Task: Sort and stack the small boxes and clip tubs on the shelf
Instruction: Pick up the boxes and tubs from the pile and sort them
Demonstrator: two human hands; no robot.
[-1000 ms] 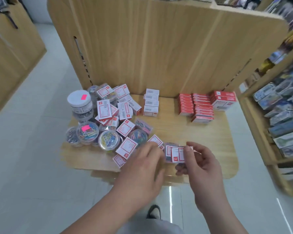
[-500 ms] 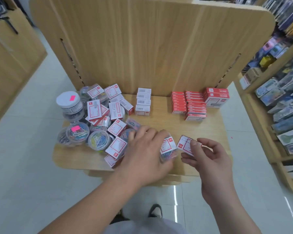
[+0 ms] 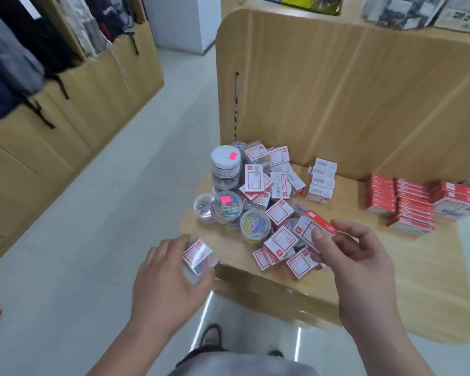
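A low wooden shelf (image 3: 407, 270) carries a jumble of small red-and-white boxes (image 3: 278, 213) and round clear clip tubs (image 3: 255, 225). My left hand (image 3: 168, 280) holds a clear clip tub (image 3: 198, 255) with a red-and-white label, out past the shelf's left front corner, above the floor. My right hand (image 3: 358, 256) pinches a small red-and-white box (image 3: 316, 226) just above the front of the jumble. A neat stack of white boxes (image 3: 320, 180) stands behind the pile. Stacked red boxes (image 3: 410, 204) sit at the right.
A tall white-lidded tub (image 3: 225, 164) with a pink sticker stands at the pile's back left. A wooden back panel (image 3: 337, 90) rises behind the shelf. Wooden cabinets (image 3: 73, 109) with hanging bags line the left. My shoes (image 3: 210, 336) show on the glossy floor.
My left hand has lifted a clip tub off the shelf and carried it left past the shelf corner. My right hand keeps its box, now raised. The camera has swung left.
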